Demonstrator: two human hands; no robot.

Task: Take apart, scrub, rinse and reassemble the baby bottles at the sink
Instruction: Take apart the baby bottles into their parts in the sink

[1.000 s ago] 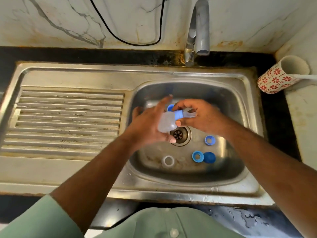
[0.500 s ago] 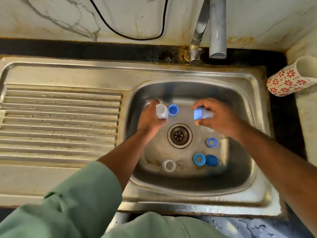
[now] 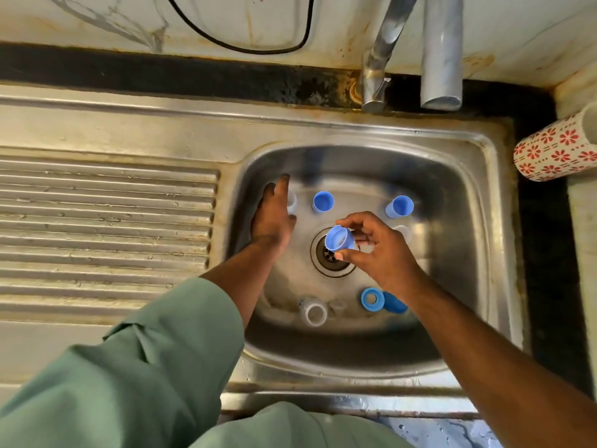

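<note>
My right hand (image 3: 378, 253) pinches a blue screw collar (image 3: 338, 239) with a clear teat in it, over the drain (image 3: 326, 257) of the steel sink (image 3: 478, 253). At the basin's back left, my left hand (image 3: 273, 218) lies with straight fingers against a clear bottle body (image 3: 292, 202) standing on the sink floor. Two blue caps (image 3: 323, 202) (image 3: 400, 206) stand at the back. A second clear bottle (image 3: 313, 313) rests near the front. Beside it are a blue ring (image 3: 372, 299) and a blue cap (image 3: 394, 303). A clear piece (image 3: 404, 232) shows behind my right hand.
The tap (image 3: 441, 53) hangs over the basin's back edge, with no water running. A ribbed drainboard (image 3: 106, 227) fills the left side. A white cup with red flowers (image 3: 555, 150) lies on the counter at the right. A black cable (image 3: 245, 48) loops on the wall.
My hands separated the collar from the bottle. The left hand carried the bottle body to the basin's back left; the right hand brought the collar over the drain.
</note>
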